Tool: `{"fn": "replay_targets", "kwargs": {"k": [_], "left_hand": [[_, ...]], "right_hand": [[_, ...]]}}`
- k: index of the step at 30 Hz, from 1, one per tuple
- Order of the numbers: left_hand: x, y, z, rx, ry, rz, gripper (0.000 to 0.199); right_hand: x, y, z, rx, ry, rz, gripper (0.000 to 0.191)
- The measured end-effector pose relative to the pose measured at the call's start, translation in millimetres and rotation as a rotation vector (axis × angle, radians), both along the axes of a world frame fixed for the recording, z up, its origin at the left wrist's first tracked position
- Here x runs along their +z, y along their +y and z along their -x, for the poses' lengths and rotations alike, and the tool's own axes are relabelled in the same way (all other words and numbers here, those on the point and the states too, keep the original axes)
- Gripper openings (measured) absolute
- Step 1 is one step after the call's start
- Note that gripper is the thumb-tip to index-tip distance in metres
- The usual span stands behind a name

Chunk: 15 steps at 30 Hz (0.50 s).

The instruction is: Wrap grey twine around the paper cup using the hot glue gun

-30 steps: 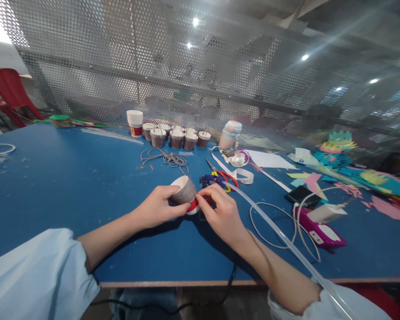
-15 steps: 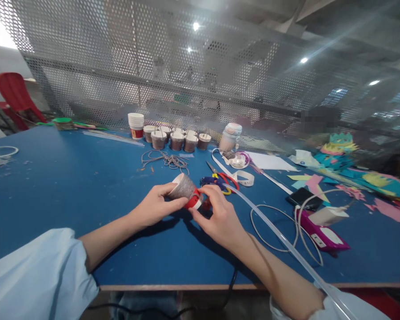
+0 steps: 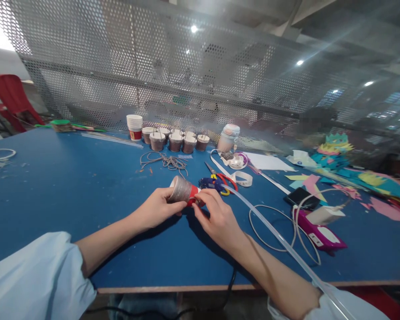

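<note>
Above a blue tabletop [image 3: 86, 178], a paper cup [image 3: 187, 192] is held sideways, gripped by the left hand [image 3: 158, 206], its base end pinched by the right hand [image 3: 218, 215]; its rim half is wound in grey, its red part uncovered. Finished-looking cups [image 3: 175, 142] are grouped beyond.

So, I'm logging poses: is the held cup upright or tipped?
Tipped: the cup leans far over between the left hand and right hand, its mouth facing left in view.
</note>
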<state>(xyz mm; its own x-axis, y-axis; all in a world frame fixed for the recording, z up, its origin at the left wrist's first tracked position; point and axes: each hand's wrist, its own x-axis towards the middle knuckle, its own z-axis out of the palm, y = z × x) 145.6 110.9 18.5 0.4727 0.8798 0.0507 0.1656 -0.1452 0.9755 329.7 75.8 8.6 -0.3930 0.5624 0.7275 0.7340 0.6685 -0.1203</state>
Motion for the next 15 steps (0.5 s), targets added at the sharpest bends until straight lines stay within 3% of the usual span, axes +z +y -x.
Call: {"fn": "replay_targets", "kwargs": {"k": [15], "left_hand": [[-9.0, -3.8, -0.6, -0.027, 0.029, -0.176, 0.024]], "right_hand": [[2.8, -3.5, 2.2, 0.001, 0.018, 0.049, 0.012]]}}
